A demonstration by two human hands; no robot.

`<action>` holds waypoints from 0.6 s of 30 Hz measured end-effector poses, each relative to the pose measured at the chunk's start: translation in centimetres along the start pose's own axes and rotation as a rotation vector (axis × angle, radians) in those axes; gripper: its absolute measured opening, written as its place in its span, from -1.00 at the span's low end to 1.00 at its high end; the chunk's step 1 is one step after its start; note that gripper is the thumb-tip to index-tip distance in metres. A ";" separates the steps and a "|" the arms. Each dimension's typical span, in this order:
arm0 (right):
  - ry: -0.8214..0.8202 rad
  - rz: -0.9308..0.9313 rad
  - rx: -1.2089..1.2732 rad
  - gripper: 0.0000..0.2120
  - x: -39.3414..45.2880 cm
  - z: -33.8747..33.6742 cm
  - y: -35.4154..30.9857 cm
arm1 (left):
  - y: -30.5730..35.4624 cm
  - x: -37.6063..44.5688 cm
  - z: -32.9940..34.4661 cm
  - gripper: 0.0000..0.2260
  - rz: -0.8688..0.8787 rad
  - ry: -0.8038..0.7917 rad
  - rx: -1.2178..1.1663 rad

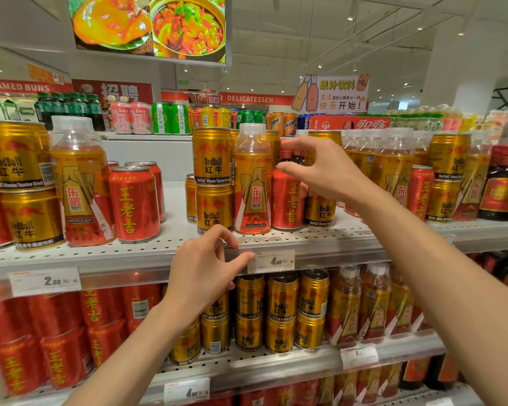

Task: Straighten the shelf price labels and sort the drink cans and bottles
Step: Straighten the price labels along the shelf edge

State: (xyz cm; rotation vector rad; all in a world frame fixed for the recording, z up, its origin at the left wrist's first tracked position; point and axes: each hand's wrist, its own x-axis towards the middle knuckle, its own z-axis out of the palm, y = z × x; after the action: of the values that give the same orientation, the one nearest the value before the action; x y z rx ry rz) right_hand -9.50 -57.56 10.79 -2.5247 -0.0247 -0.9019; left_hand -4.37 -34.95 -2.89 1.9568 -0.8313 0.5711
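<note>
The left hand (206, 268) pinches the left edge of the 4.60 price label (271, 261) on the top shelf rail (129, 266). The right hand (323, 168) reaches among the cans, fingers curled around a small dark bottle (291, 157) behind the red can (288, 200) — mostly hidden, so whether it is truly gripped I cannot tell.

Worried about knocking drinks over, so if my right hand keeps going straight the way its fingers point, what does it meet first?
Most likely the small dark red-capped bottle just past the right hand, above the red can; the fingers look nearly on it already, though depth is hard to judge.
</note>
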 end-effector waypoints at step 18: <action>-0.113 0.029 0.073 -0.59 -1.1 -0.6 2.5 | 0.2 -0.1 -0.1 -0.74 -0.002 -0.015 0.007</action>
State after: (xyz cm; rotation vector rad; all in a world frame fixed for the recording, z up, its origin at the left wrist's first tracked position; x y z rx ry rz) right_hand -10.27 -59.92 9.50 -2.4982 -0.0554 -0.7323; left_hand -4.54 -34.91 -2.80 1.9699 -0.8377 0.5593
